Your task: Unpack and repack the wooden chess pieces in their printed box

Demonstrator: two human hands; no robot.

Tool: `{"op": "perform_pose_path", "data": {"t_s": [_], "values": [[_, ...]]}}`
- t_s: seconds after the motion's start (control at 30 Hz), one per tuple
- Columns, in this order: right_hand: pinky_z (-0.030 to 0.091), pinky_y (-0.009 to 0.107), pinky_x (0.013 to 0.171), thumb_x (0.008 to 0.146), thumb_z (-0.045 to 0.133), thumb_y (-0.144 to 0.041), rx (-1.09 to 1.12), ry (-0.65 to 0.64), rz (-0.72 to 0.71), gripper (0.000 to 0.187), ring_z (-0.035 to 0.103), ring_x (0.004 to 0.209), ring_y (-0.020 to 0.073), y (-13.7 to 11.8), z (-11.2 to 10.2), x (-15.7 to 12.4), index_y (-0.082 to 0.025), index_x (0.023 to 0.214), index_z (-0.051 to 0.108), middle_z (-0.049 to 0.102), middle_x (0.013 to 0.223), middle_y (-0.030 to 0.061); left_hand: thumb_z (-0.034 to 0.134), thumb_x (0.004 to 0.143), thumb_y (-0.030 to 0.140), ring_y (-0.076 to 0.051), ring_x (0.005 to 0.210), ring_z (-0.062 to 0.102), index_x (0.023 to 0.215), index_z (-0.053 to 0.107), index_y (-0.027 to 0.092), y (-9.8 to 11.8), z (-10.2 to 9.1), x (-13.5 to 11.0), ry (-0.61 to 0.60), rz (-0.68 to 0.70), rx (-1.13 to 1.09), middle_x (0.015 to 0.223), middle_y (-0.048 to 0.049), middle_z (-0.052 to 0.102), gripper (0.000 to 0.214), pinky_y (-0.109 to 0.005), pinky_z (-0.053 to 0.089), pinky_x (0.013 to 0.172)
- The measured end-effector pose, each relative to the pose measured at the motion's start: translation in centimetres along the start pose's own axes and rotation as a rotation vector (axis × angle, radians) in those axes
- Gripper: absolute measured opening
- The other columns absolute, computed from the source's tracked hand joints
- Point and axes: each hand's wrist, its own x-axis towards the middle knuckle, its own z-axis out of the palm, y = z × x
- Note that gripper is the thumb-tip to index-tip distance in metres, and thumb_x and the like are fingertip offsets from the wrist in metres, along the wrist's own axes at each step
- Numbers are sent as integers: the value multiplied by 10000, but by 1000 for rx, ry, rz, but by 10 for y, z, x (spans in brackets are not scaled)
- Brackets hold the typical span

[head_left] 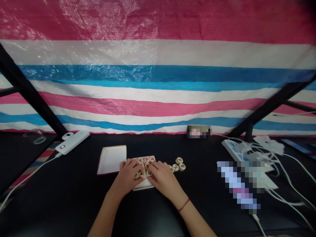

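Round cream xiangqi pieces with red characters fill the far part of an open white box. Nearer in the box lies a row of pieces with black characters, partly covered by my fingers. My left hand reaches over the box's left side, fingers curled and closed on a black-character piece. From the right, my right hand bends its fingers over the box, closed on another black-character piece. Just right of that hand, several loose pieces lie on the black table.
Left of the box lies its lid, white inside. A white device with a cable lies at the back left. On the right are a power strip, tangled white cables and a blurred phone-like object. A striped sheet hangs behind.
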Motion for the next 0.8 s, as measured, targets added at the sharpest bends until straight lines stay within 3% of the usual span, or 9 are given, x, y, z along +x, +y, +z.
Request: {"op": "perform_pose_path", "data": {"t_s": [0.23,0.37,0.43,0.53,0.63,0.73,0.8], "values": [[332,307,686,847,636,-234,-9,47,-7,69,530,810,194,1,6,-3,-197,823,583,618,904,38,707,724,225,-226,1004,481,867,614,249,-3,1,-2,58,48,-43,1042,0,568,171,-381,358,881],[354,293,703,863,632,-296,108,67,30,129,544,814,184,8,-3,-3,-201,791,582,618,867,25,704,728,233,-238,1037,469,864,617,242,-3,1,-2,109,65,-48,1067,-15,554,162,-399,378,904],[370,293,730,893,587,-313,128,108,145,146,556,824,183,21,-12,-4,-197,805,590,619,869,32,684,756,253,-241,1051,469,879,622,241,-2,1,-1,127,66,-57,1068,-22,555,138,-414,381,923],[384,331,752,899,543,-332,-38,136,479,164,574,902,240,48,-24,-5,-190,916,623,629,957,77,631,813,286,-241,1051,477,909,628,239,-2,1,0,164,59,-70,1053,-34,562,106,-427,388,938],[399,367,747,877,533,-407,-131,-2,736,286,595,951,295,73,-28,-5,-197,1050,623,617,1056,113,606,838,304,-238,1040,488,949,642,242,0,3,1,203,85,-75,1040,-43,578,132,-424,399,940],[407,337,726,871,514,-391,-45,-144,802,318,634,910,263,87,-24,-2,-177,1083,616,625,1053,123,621,836,303,-253,1083,482,1017,669,283,6,7,2,198,142,-54,1096,-39,591,189,-434,395,947],[403,318,723,854,525,-326,2,-172,799,276,643,907,244,90,-20,1,-167,1055,626,645,1032,117,628,835,298,-267,1139,464,1052,678,323,11,10,3,182,182,-36,1160,-26,591,225,-451,379,973]]}}
